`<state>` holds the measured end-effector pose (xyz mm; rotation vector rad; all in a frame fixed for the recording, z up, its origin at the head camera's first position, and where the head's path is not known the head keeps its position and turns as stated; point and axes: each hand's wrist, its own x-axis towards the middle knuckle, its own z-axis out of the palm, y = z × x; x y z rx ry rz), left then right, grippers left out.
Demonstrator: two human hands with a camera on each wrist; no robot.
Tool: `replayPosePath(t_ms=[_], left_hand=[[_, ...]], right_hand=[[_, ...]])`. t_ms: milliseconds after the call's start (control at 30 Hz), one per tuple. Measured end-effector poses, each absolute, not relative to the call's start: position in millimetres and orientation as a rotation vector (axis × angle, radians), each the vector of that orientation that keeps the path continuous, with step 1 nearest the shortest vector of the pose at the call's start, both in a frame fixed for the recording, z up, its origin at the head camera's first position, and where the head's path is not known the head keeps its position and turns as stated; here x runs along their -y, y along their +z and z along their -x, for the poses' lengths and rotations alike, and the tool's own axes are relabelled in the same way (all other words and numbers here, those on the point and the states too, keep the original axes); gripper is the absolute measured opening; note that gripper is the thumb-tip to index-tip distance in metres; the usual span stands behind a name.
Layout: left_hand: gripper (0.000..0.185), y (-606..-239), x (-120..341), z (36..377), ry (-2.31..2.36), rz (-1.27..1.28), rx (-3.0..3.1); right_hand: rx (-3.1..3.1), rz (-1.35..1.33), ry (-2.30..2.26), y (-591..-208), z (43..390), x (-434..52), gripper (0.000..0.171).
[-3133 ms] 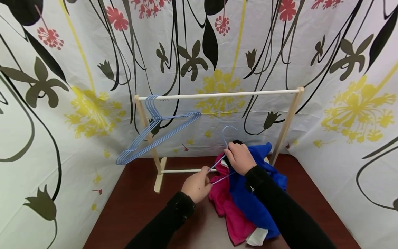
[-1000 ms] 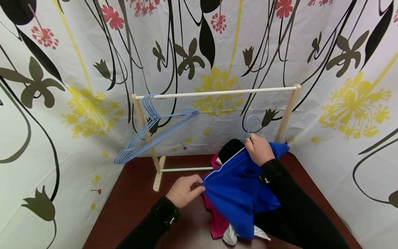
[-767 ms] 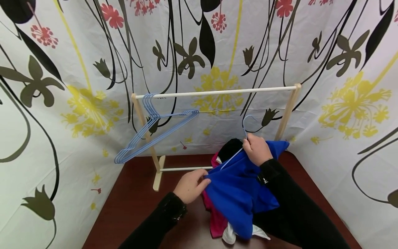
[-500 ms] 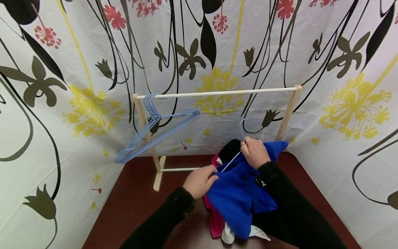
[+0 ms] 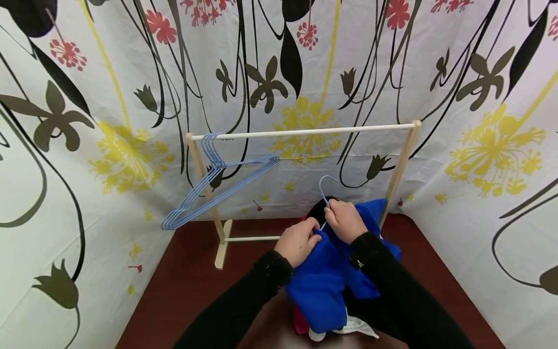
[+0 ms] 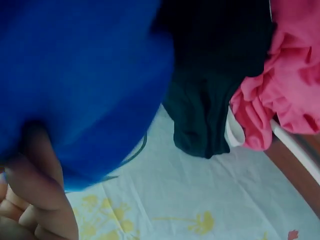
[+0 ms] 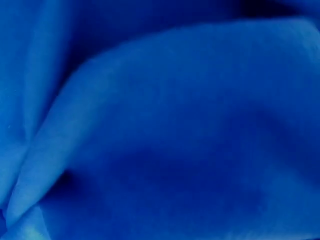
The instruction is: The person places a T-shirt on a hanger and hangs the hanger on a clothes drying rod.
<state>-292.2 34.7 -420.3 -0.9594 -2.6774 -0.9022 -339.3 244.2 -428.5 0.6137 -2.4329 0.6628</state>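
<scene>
In the head view my right hand [image 5: 346,221] grips a light blue hanger [image 5: 323,186] just under its hook, which points up. A blue garment [image 5: 322,283] hangs about the hanger's arms and covers most of them. My left hand [image 5: 299,241] pinches the garment's upper edge, close beside the right hand. The left wrist view shows my left fingers [image 6: 37,185] curled at the blue cloth [image 6: 90,90]. Blue cloth [image 7: 175,130] fills the right wrist view, so that hand is hidden there.
A wooden rack [image 5: 305,131] stands behind the hands, with several blue hangers [image 5: 218,186] at its left end. Black [image 6: 205,110] and pink clothes [image 6: 295,65] lie under the blue garment on the dark red table [image 5: 187,281]. White cloth [image 5: 357,327] pokes out at the front.
Earlier the hanger's arms were bare in both hands; the blue garment then came over them. Since then the left hand has moved right and up, the right hand left and down, bringing them close together.
</scene>
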Motion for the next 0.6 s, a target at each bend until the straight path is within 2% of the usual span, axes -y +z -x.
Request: replayPosePath(t_ms=[100,167,333,600], left_hand=[[0.035,-424.2,-33.6,291.8,-1.004,0.891,2.739],[0.038,-426.8,-31.1,291.0,-1.028,0.836,2.779],[0.026,-434.7,-28.2,287.6,-0.848,0.875,2.848],[0.023,-448.0,-32.4,280.6,-0.785,0.85,2.772]], right_hand=[[2.453,-0.611,0.664,-430.1,338.8,-244.5,0.032],[2.453,-0.594,0.674,-430.7,338.8,-245.8,0.032],[2.438,-0.564,0.706,-431.6,340.6,-249.6,0.033],[2.417,-0.574,0.785,-437.4,340.8,-258.5,0.029]])
